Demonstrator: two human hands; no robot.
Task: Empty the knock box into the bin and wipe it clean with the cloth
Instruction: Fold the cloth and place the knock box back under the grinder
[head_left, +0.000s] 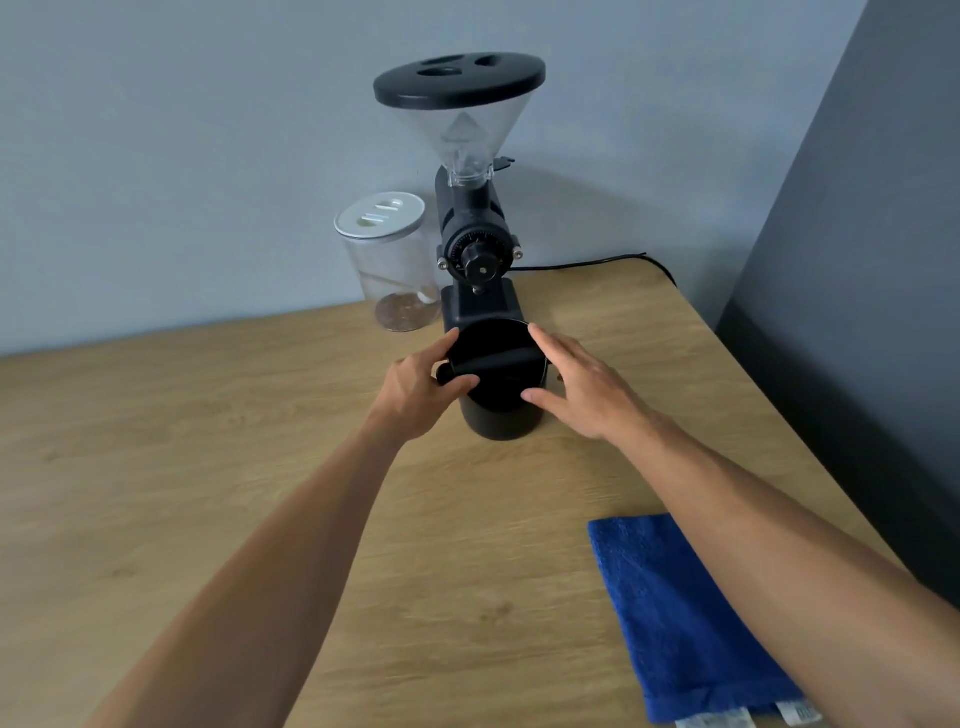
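Observation:
The black round knock box (500, 410) stands upright on the wooden table (208, 467), right in front of the grinder, with a black bar across its mouth. My left hand (421, 387) grips its left rim and the end of the bar, thumb at the front. On the box's right side, my right hand (576, 387) has its fingers spread, fingertips at the rim and thumb against the wall. A blue cloth (680, 618) lies flat at the near right of the table, partly under my right forearm. No bin is in view.
A black coffee grinder (478, 249) with a clear hopper stands just behind the knock box. Left of it is a clear jar (389, 265) with a white lid. A black cable (597, 262) runs off the table's far right edge. A dark wall panel stands at the right.

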